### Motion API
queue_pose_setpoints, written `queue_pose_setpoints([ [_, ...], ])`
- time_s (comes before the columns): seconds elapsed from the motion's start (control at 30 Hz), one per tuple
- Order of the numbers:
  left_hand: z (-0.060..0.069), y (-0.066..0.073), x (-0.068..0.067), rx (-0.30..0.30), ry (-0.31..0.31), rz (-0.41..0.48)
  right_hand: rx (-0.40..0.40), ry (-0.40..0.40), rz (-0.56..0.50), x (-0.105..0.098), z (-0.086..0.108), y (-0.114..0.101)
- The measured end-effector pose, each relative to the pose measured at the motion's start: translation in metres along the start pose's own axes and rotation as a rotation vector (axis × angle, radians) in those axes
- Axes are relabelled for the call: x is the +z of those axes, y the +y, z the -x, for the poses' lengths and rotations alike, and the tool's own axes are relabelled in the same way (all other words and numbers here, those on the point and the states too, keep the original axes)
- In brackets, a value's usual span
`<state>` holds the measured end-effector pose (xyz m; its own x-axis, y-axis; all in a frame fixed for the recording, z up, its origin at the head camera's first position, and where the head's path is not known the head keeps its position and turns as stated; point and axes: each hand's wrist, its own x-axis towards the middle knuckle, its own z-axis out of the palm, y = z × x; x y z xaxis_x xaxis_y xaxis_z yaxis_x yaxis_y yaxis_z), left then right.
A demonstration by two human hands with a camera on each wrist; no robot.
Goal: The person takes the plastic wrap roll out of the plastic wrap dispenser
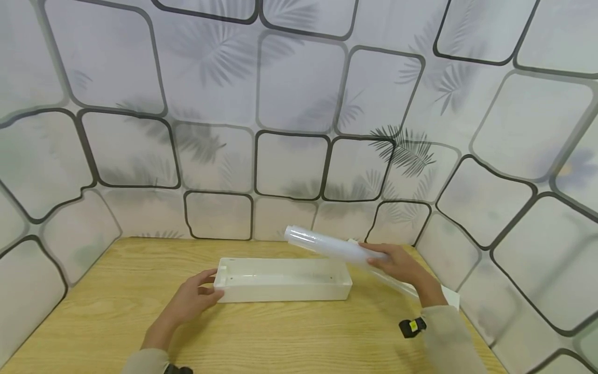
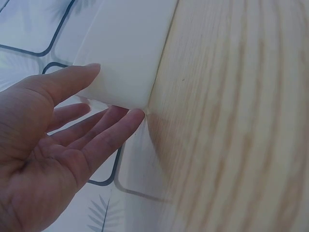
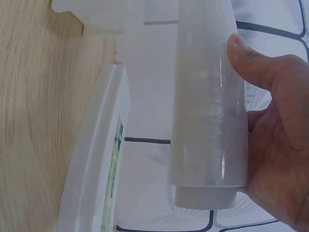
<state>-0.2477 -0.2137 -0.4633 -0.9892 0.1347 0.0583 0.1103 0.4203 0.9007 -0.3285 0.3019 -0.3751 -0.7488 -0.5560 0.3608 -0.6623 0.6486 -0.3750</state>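
A long white box (image 1: 285, 292) lies open-topped on the wooden table, its inside bare. My left hand (image 1: 189, 301) touches its left end; in the left wrist view the thumb and fingertips of this hand (image 2: 58, 140) rest at the corner of the white box (image 2: 126, 53), fingers fairly straight. Above and right of the box, my right hand (image 1: 402, 265) grips a roll of clear film (image 1: 327, 245) near its right end, the roll tilted. The right wrist view shows the right hand (image 3: 280, 111) round one side of the film roll (image 3: 210, 116), a white core end projecting.
A long white lid-like piece (image 1: 450, 298) lies at the right of the table, partly behind the right hand; the right wrist view shows a green label on this white piece (image 3: 91, 159). Patterned cloth walls (image 1: 289, 166) stand behind and beside the wooden table (image 1: 275, 337).
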Motion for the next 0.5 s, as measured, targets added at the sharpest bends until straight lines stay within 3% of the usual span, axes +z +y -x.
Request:
queue_pose_setpoints([
  [0.23,-0.001,0.001,-0.001,0.002,-0.003,0.001,0.038,0.017,0.024,-0.008,0.005,0.004],
  [0.5,-0.001,0.003,-0.001,-0.006,-0.004,-0.013,-0.005,0.081,0.112,-0.007,0.012,0.016],
])
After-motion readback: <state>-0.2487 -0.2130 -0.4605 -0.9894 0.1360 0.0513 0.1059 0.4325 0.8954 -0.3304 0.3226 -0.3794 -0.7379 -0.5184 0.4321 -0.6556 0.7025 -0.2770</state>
